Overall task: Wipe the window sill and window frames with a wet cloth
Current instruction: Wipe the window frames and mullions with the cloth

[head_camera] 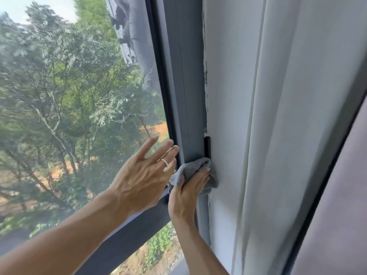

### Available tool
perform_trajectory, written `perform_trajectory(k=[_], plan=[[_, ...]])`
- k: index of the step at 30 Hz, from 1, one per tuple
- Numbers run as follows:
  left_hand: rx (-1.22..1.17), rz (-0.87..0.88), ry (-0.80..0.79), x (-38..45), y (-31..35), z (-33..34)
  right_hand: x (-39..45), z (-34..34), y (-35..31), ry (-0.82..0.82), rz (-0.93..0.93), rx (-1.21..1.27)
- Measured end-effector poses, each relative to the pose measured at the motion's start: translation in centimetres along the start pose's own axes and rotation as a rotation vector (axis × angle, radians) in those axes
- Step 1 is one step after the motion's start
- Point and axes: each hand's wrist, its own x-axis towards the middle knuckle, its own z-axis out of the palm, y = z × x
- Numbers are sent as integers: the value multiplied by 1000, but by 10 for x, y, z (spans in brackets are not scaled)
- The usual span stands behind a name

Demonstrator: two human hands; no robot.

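Window frame (pixel 186 92): grey-blue vertical post. We note a scuffed line down its face, chipped paint along its right edge where it meets the white wall (pixel 228 96), and a small black fitting (pixel 207 146) on that edge.

Cloth (pixel 193 169): grey and crumpled. We find it low on the post, just below the black fitting, spanning from the post's left edge to the wall.

Right hand (pixel 188 193): we see it laid flat over the cloth with fingers straight, pressing it against the post and grasping nothing.

Left hand (pixel 143 175): released, fingers spread and straight, with a ring (pixel 164 162) on one finger. Its fingertips reach the post's left edge; we cannot tell whether they touch it.

Insect screen (pixel 79 96): fine mesh left of the post, torn and hanging loose at the top right corner. Through it we see green trees and reddish ground.

Horizontal frame bar (pixel 129 235): dark, running from the lower left to the foot of the post, with glass below it.

Curtain (pixel 288 135): pale, falling in long folds right of the wall.
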Motion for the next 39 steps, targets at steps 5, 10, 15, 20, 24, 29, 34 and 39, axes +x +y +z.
perform_trajectory(k=[5, 10, 15, 20, 24, 29, 34, 39], plan=[[43, -39, -11, 5, -7, -6, 9, 1, -7, -2, -60, -132], [67, -70, -81, 3, -9, -10, 16, -5, -15, 149, -191, -417], [54, -113, -94, 6, -14, -17, 25, -3, -9, 235, -410, -464], [55, -139, -64, 8, -17, -25, 43, -9, -31, 177, -565, -436], [64, -217, -50, 11, -20, -31, 41, -13, -42, 136, -539, -395], [44, -222, -44, 11, -27, -41, 49, -23, -66, 182, -587, -490], [46, -243, -23, 13, -35, -50, 46, -29, -89, 218, -536, -407], [49, -264, 2, 16, -43, -61, 49, -60, -93, 22, -491, -137]])
